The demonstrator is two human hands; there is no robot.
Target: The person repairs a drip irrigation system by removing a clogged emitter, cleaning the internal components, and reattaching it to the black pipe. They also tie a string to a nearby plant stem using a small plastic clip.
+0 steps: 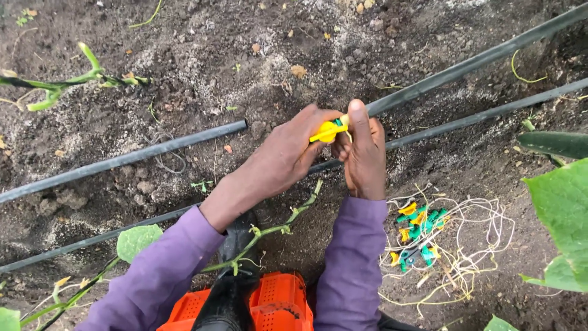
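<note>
Yellow plastic shows between the two hands: a small fitting [329, 131] with a bit of green on it. The left hand [288, 153] has its fingers curled shut around the fitting. The right hand [365, 156] is closed too, with its thumb [360, 122] sticking up. It grips the cut end of a black pipe [478, 61] that runs up to the top right corner. The fitting sits right at that pipe end, touching it, above the dark soil [245, 49].

Another piece of pipe [122, 160] lies on the soil to the left. Its open end is near the left hand but not touching it. A thinner pipe [490, 113] runs under both hands, from the bottom left to the right side.

Both arms wear purple sleeves [165, 270]. An orange crate [278, 303] is down between them.

By the right arm, on the soil, lies a little heap of green and yellow fittings [416, 236]. They are tangled in pale string [484, 233].

A green vine [275, 230] crosses under the left arm. Big green leaves [560, 214] are at the right edge.
</note>
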